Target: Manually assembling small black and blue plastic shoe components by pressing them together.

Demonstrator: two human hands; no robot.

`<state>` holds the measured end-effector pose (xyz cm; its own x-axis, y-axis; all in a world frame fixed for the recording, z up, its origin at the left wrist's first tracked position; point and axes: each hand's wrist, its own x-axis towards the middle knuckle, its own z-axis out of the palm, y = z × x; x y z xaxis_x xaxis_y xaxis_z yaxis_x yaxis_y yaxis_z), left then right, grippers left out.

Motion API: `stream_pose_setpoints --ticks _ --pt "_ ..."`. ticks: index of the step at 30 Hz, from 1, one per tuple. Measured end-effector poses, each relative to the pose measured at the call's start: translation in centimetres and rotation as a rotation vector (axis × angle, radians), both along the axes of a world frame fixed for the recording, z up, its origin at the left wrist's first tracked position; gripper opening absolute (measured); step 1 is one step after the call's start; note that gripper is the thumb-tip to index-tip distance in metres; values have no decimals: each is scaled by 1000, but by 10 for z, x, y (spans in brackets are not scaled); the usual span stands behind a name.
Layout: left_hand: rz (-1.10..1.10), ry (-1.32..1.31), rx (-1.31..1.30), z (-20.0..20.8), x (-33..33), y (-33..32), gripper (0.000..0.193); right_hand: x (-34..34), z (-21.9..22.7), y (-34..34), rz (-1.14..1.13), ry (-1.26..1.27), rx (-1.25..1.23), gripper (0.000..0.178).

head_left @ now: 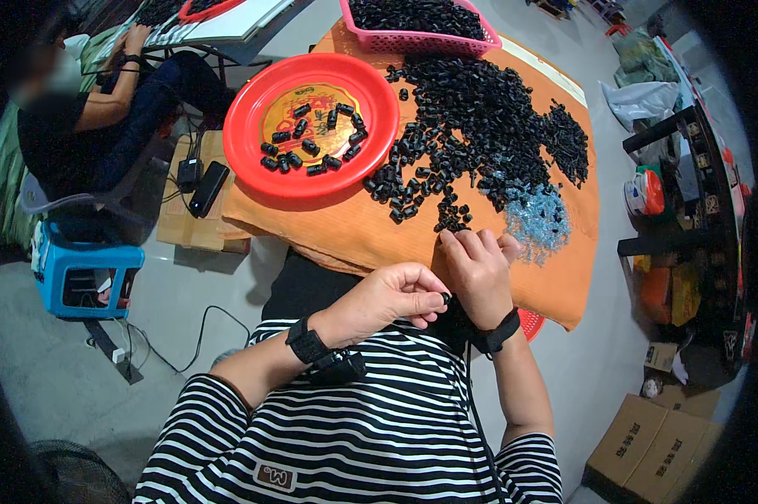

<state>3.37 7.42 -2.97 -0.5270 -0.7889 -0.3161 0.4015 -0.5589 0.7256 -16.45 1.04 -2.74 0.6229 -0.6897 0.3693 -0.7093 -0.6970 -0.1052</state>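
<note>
My left hand (387, 304) is closed in a pinch on a small black plastic part (446, 298), held in front of my body near the table's edge. Just to its right, my right hand (482, 275) is curled, its fingertips down at a little cluster of small black pieces (453, 215); whatever they grip is hidden. Beyond the hands spreads a large heap of black plastic parts (471, 109). Small clear bluish pieces (539, 225) are piled beside my right hand. A round red tray (257, 172) at the left holds several black cylindrical parts (310, 148).
An orange cloth (555, 290) covers the table. At the back stands a pink basket (425, 42) full of black parts. A seated person (102, 109) works at the far left, near a blue stool (89, 260). Cardboard boxes (648, 445) and a shelf (707, 202) are at right.
</note>
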Motion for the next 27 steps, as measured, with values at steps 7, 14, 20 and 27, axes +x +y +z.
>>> stream_pose_setpoints --ticks 7,14,20,27 --pt "70 -14 29 -2 3 -1 25 -4 12 11 -111 -286 47 13" --pt "132 -80 -41 -3 -3 0 24 1 35 40 -57 -235 102 7" --pt "143 -164 -129 -7 -4 2 22 4 36 41 -33 -177 106 10" --pt "151 -177 -108 -3 -4 4 21 7 44 44 -30 -60 91 9"
